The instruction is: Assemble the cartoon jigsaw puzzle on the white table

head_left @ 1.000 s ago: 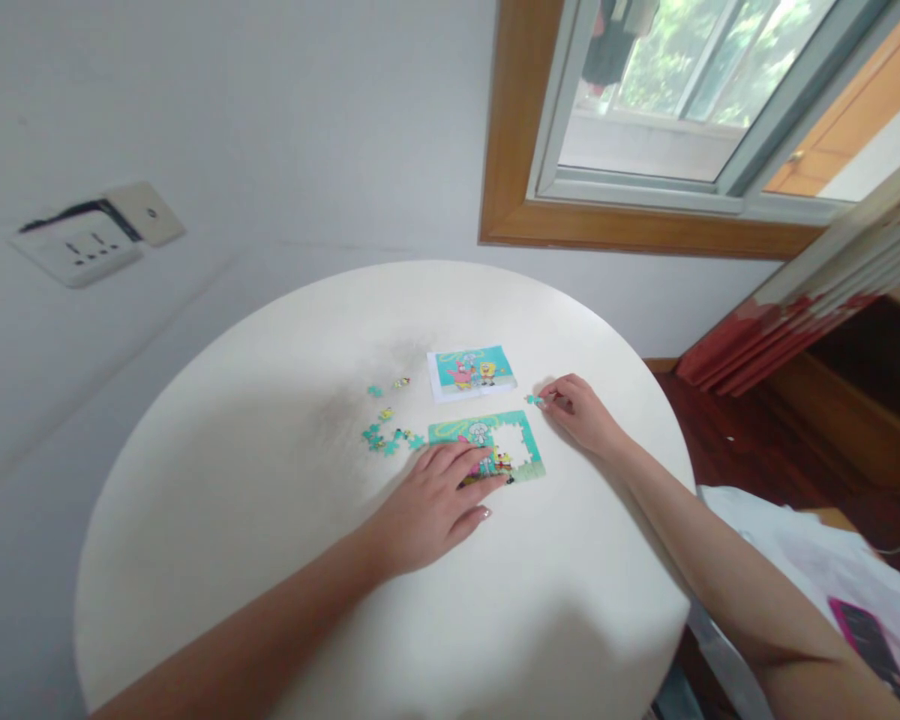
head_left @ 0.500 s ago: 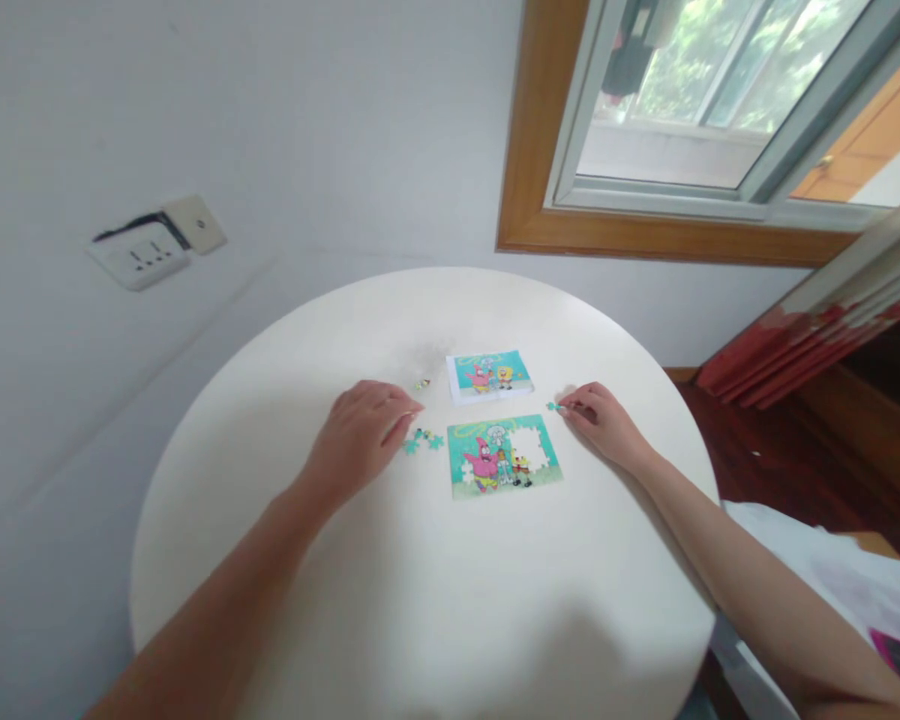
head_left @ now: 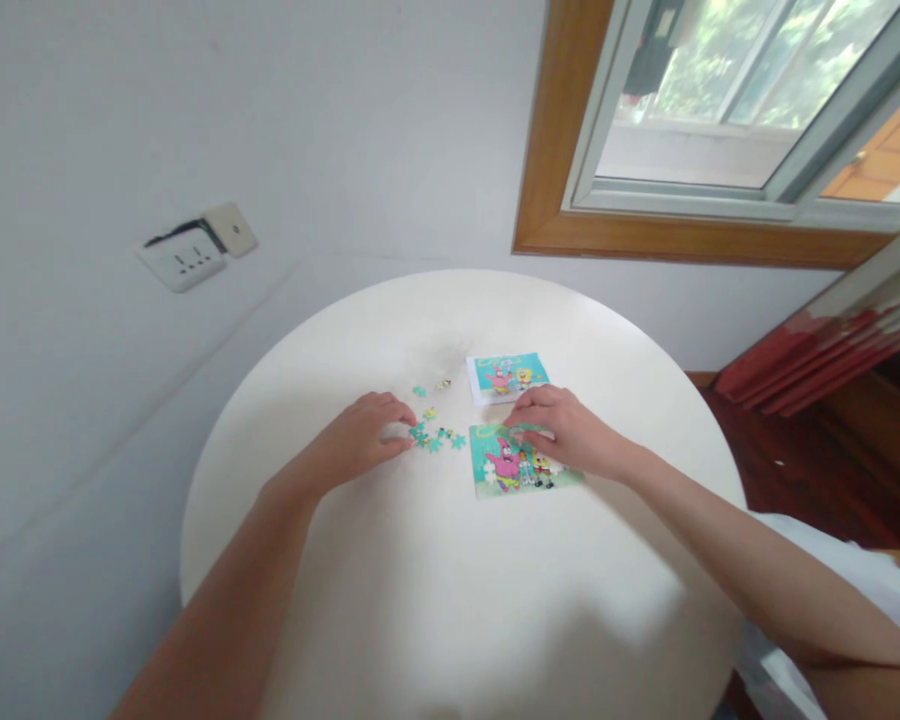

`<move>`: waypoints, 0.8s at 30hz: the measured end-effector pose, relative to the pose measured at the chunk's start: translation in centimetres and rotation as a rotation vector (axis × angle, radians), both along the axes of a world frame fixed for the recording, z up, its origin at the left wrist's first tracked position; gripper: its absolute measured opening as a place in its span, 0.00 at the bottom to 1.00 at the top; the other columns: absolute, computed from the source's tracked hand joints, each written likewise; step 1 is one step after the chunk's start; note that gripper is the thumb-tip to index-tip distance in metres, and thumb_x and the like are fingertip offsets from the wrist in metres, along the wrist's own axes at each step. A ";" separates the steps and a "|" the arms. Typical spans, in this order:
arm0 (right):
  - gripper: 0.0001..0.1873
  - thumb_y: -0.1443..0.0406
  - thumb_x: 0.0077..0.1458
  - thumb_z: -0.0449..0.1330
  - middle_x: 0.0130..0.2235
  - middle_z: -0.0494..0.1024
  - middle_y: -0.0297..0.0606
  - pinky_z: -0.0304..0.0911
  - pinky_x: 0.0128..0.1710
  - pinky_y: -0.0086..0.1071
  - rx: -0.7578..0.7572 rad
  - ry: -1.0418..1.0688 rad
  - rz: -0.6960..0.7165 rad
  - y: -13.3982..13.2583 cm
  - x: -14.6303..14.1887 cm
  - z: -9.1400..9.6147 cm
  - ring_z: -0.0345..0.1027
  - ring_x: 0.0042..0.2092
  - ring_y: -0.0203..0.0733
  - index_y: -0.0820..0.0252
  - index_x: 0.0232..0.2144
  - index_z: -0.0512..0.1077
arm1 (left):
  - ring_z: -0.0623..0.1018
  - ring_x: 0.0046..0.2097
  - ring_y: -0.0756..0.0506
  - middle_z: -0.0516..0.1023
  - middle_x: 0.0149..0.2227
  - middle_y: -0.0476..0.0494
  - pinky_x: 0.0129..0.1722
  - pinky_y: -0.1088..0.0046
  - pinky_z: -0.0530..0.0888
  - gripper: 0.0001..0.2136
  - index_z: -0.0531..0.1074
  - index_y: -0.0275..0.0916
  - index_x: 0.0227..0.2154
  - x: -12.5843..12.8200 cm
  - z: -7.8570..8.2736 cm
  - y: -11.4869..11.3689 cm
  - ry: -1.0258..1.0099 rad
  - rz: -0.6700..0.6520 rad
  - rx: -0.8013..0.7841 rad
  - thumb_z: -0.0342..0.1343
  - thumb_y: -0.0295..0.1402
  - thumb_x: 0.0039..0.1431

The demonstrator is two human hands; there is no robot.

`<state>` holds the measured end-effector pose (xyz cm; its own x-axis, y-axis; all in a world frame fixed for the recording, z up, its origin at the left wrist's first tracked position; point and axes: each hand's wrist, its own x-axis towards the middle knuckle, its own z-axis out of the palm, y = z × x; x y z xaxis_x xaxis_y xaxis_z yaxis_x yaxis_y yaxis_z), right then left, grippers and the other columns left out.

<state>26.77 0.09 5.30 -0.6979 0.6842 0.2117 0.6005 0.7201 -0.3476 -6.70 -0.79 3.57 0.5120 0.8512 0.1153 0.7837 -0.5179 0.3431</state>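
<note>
A small cartoon jigsaw puzzle [head_left: 506, 465] lies partly assembled on the round white table [head_left: 435, 600]. My right hand [head_left: 562, 432] rests over its upper right part, fingers curled down; whether it still holds the small teal piece is hidden. My left hand [head_left: 367, 435] lies to the left of the puzzle, fingertips curled at a cluster of several loose teal pieces [head_left: 435, 437]. A reference picture card [head_left: 506, 376] lies just behind the puzzle.
A wall socket [head_left: 187, 255] sits on the white wall at left. A wood-framed window [head_left: 720, 120] is behind the table. Red-edged boards [head_left: 832, 345] lean at right over a dark wooden floor.
My right hand moved left from beside the puzzle onto its upper right part. My left hand shifted slightly toward the loose pieces. The camera view drifted, so the table appears further right.
</note>
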 end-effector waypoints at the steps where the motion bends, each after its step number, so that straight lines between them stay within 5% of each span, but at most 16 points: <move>1: 0.14 0.68 0.56 0.60 0.46 0.76 0.41 0.59 0.51 0.41 -0.008 -0.017 0.031 0.1 -1.5 0.2 0.67 0.49 0.47 0.54 0.45 0.77 | 0.73 0.46 0.42 0.77 0.41 0.45 0.51 0.63 0.67 0.10 0.75 0.41 0.38 0.0 -0.1 0.1 0.000 -0.005 0.001 0.55 0.38 0.57; 5: 0.13 0.66 0.60 0.57 0.44 0.76 0.41 0.58 0.50 0.38 -0.033 -0.083 0.083 0.4 -7.4 0.1 0.67 0.48 0.44 0.56 0.46 0.77 | 0.73 0.45 0.42 0.77 0.40 0.45 0.50 0.64 0.67 0.08 0.74 0.41 0.37 0.2 -0.5 0.2 0.001 -0.026 0.008 0.55 0.36 0.56; 10: 0.14 0.60 0.58 0.59 0.44 0.73 0.44 0.61 0.46 0.39 -0.012 -0.220 -0.032 -0.3 -12.2 -0.4 0.64 0.49 0.50 0.56 0.45 0.76 | 0.73 0.45 0.42 0.76 0.39 0.44 0.49 0.64 0.68 0.07 0.73 0.40 0.36 0.4 -0.8 0.2 -0.004 -0.021 -0.004 0.54 0.34 0.56; 16: 0.18 0.61 0.56 0.60 0.48 0.72 0.44 0.59 0.50 0.40 -0.050 -0.184 -0.147 0.9 -11.9 -0.6 0.63 0.51 0.49 0.58 0.49 0.72 | 0.74 0.44 0.42 0.76 0.39 0.44 0.47 0.65 0.70 0.10 0.71 0.40 0.39 0.0 -1.2 0.2 -0.043 0.011 -0.016 0.55 0.36 0.55; 24: 0.17 0.62 0.58 0.58 0.48 0.73 0.44 0.60 0.50 0.40 -0.063 -0.235 -0.124 3.3 -12.1 -0.9 0.64 0.51 0.50 0.56 0.49 0.73 | 0.76 0.42 0.43 0.75 0.39 0.43 0.44 0.67 0.73 0.11 0.70 0.39 0.41 -0.3 -1.6 0.4 -0.113 0.048 -0.078 0.52 0.37 0.57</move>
